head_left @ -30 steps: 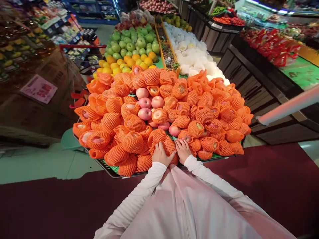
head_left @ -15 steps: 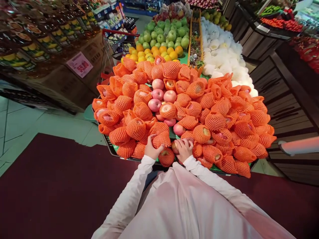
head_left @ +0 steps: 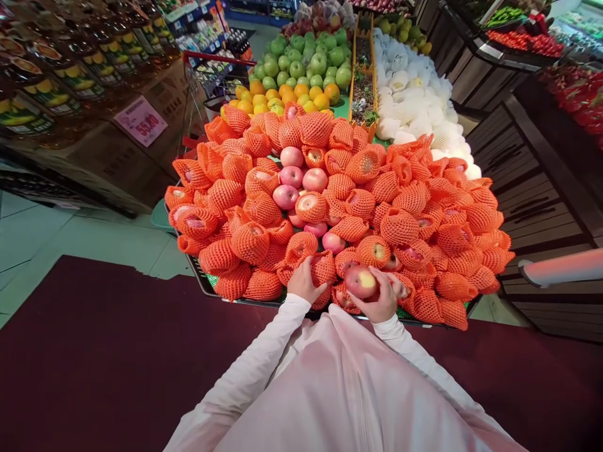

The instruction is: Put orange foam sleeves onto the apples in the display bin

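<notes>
My right hand (head_left: 382,300) holds a bare red apple (head_left: 360,282) with a pale yellow patch, just above the front edge of the fruit stand. My left hand (head_left: 305,285) is curled around an apple in an orange foam net (head_left: 323,270), thumb on the near side and fingers on the far side. Some of its fingertips are hidden behind the net. More netted apples (head_left: 250,242) are heaped around both hands. Farther back, several bare pink apples (head_left: 291,177) lie in the middle of the heap.
Oranges (head_left: 287,95) and green apples (head_left: 301,59) lie behind the heap, with white-netted fruit (head_left: 414,107) at the back right. A shopping cart (head_left: 188,94) and bottles on boxes stand left. A white pole (head_left: 565,269) juts in from the right.
My right hand has moved right and lifted the bare apple, turning its yellow patch into view. My left hand has shifted right, with a netted apple in its grasp.
</notes>
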`<state>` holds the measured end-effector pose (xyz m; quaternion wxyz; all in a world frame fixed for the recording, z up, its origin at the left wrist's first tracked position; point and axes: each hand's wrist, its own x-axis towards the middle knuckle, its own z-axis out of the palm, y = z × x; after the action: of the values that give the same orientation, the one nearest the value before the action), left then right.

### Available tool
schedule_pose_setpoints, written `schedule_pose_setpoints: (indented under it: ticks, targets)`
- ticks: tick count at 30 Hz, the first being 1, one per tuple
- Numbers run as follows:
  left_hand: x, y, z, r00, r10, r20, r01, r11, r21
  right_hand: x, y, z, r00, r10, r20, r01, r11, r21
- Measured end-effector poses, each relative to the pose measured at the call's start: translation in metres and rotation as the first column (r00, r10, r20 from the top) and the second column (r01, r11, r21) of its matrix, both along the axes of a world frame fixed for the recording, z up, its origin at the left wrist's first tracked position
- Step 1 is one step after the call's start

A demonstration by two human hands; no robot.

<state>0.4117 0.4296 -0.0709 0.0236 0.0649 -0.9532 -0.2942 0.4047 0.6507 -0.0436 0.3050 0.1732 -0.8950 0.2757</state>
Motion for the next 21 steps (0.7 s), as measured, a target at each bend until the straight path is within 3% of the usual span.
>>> schedule_pose_setpoints:
  ticks: [4, 8, 12, 15, 18, 21]
  targets:
    - [-0.008, 0.006, 0.010, 0.988, -0.037, 0.147, 0.059, 0.987, -0.151, -0.003, 0.011, 0.008, 0.992, -0.112, -0.057, 0.109, 0.993, -0.046]
    - [-0.008, -0.001, 0.045, 0.950, -0.058, 0.308, 0.125, 0.971, -0.203, -0.004, 0.009, 0.012, 0.978, -0.208, -0.011, 0.205, 0.969, -0.137]
    - [0.001, -0.016, 0.079, 0.898, -0.030, 0.438, 0.125, 0.973, -0.191, -0.007, 0.002, 0.016, 0.984, -0.151, 0.097, 0.170, 0.955, -0.244]
    - [0.007, -0.030, 0.089, 0.958, -0.114, 0.263, 0.155, 0.977, -0.144, -0.009, -0.009, 0.020, 0.985, -0.043, 0.168, 0.089, 0.957, -0.277]
    - [0.012, -0.045, 0.086, 0.984, -0.164, 0.073, 0.170, 0.981, -0.095, -0.011, -0.029, 0.026, 0.972, 0.061, 0.229, 0.015, 0.949, -0.315]
    - [0.019, -0.058, 0.080, 0.978, -0.207, -0.039, 0.209, 0.975, 0.077, -0.012, -0.053, 0.034, 0.946, 0.179, 0.269, -0.068, 0.925, -0.375]
